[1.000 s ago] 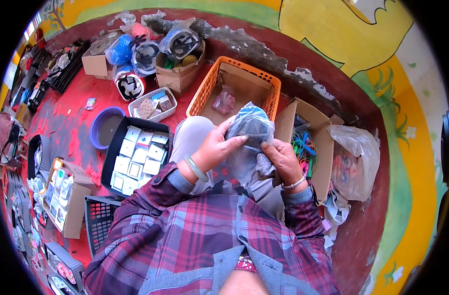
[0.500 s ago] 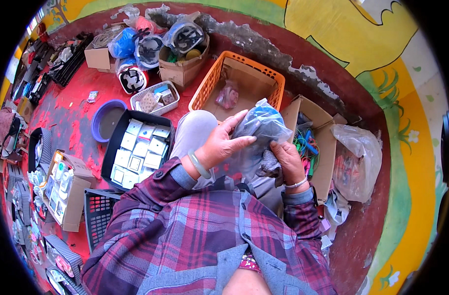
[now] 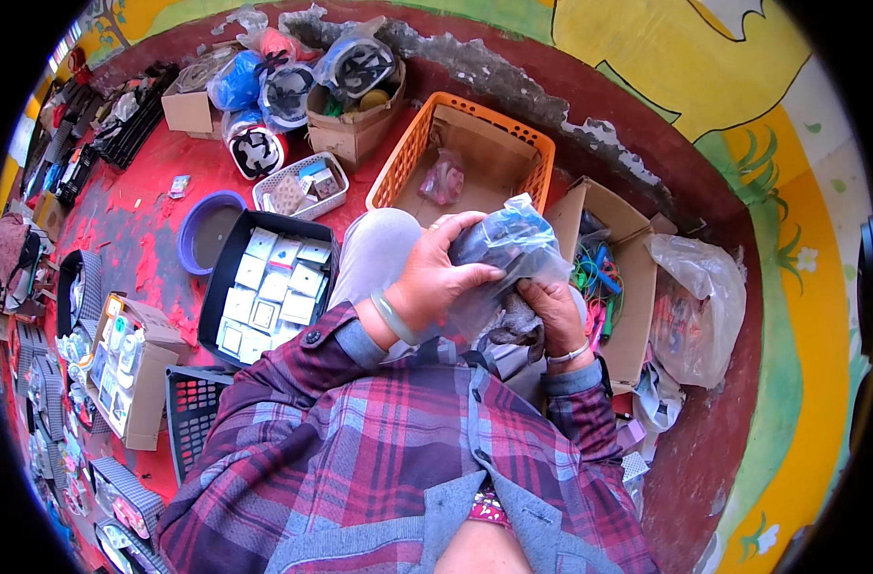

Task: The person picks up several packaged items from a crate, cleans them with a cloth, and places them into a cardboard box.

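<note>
A clear plastic bag (image 3: 518, 239) with something dark and blue inside is held up over my lap. My left hand (image 3: 436, 277) grips its left side, thumb in front and fingers behind. My right hand (image 3: 557, 314) pinches the lower right part of the bag. A crumpled grey-brown cloth (image 3: 515, 323) hangs against the right hand's fingers; whether that hand grips it too, I cannot tell. The exact kind of the bag's contents is hidden by the cloudy plastic.
Ahead stands an orange basket (image 3: 384, 182) holding a small pink packet. To the right, a cardboard box (image 3: 628, 340) holds colourful cords, beside a large plastic bag (image 3: 699, 306). On the left are a black bin (image 3: 209, 320) of small white boxes and a purple basin (image 3: 185, 234).
The bag has tilted and been squeezed flatter at its top. My right hand has shifted slightly left and its fingers have closed in on the bag. The left hand keeps its hold.
</note>
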Tool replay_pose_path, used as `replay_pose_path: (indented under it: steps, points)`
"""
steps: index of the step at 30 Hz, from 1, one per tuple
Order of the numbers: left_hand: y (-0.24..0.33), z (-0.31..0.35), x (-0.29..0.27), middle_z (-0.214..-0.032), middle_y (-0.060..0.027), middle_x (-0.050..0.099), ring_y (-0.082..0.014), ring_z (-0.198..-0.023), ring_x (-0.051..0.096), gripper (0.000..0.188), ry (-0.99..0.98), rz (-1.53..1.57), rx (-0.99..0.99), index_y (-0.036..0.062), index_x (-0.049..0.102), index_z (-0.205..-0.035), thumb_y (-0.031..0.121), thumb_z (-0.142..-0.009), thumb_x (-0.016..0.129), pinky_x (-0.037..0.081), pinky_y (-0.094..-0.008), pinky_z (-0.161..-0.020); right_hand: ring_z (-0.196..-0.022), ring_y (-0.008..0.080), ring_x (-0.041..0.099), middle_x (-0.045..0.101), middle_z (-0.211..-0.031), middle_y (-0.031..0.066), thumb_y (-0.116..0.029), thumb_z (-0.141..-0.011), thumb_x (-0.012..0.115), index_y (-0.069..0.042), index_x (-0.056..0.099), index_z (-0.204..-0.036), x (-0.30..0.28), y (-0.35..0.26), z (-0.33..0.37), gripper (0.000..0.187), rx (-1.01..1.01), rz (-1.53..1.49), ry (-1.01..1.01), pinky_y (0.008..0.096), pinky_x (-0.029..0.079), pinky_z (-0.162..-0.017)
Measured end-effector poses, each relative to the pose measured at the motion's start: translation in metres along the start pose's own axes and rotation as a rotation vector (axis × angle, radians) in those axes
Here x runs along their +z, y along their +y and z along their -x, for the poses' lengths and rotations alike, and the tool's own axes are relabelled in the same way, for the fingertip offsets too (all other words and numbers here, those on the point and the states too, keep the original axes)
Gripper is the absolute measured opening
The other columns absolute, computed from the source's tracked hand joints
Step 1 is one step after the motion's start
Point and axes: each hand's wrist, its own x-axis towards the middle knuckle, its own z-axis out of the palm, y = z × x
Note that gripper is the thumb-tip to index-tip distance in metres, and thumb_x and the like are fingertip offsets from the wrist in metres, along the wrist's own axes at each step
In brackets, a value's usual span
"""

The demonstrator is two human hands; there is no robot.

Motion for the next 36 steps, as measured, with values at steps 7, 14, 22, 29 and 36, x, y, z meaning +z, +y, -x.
replay_pose_path:
  steps: [7,14,22,29,36]
  points:
    - [-0.004,-0.004,-0.003,-0.112,-0.0057,0.059,-0.0102,-0.102,0.055,0.043,-0.099,0.627,-0.329,-0.0029,0.049,-0.126,0.007,-0.087,0.063,0.043,-0.0238,-0.090,-0.074,0.0083,0.059,0.065,-0.087,0.0022,-0.021,-0.090,0.061,0.002,0.063,-0.100,-0.002,0.000,-0.001,0.025,0.079,-0.017,0.068,0.0212,0.047,-0.066]
    - [-0.021,-0.003,0.001,-0.111,-0.0035,0.060,-0.0079,-0.099,0.054,0.036,-0.076,0.485,-0.145,-0.0046,0.050,-0.126,0.015,-0.096,0.050,0.043,-0.0217,-0.087,-0.072,0.0070,0.057,0.064,-0.085,0.0008,-0.023,-0.090,0.061,0.002,0.064,-0.099,-0.003,-0.002,-0.001,0.026,0.063,0.051,0.024,0.0207,0.045,-0.064]
    - [-0.037,-0.002,-0.003,-0.103,-0.0044,0.062,-0.0082,-0.092,0.057,0.037,-0.108,0.368,-0.209,-0.0042,0.056,-0.118,0.025,-0.099,0.044,0.046,-0.0224,-0.083,-0.068,0.0056,0.054,0.063,-0.081,-0.0008,-0.023,-0.091,0.060,0.003,0.065,-0.093,0.013,-0.017,0.000,0.026,-0.002,0.296,0.046,0.0193,0.044,-0.061]
    - [-0.033,-0.004,-0.006,-0.099,-0.0093,0.064,-0.0171,-0.088,0.064,0.029,-0.132,1.078,-0.522,-0.0003,0.055,-0.115,0.020,-0.097,0.044,0.053,-0.0302,-0.078,-0.065,0.0111,0.059,0.062,-0.075,0.0060,-0.036,-0.095,0.049,0.003,0.062,-0.091,0.009,-0.038,0.001,0.041,-0.086,0.236,0.078,0.0225,0.046,-0.057]
    - [-0.046,-0.005,-0.004,-0.115,-0.0159,0.059,-0.0276,-0.105,0.059,0.042,-0.112,1.388,-0.594,0.0027,0.050,-0.123,0.034,-0.096,0.044,0.047,-0.0414,-0.094,-0.103,0.0260,0.059,0.059,-0.113,0.0126,-0.033,-0.095,0.047,-0.004,0.046,-0.125,0.004,-0.070,-0.022,0.041,-0.381,-0.426,0.163,0.0402,0.051,-0.087]
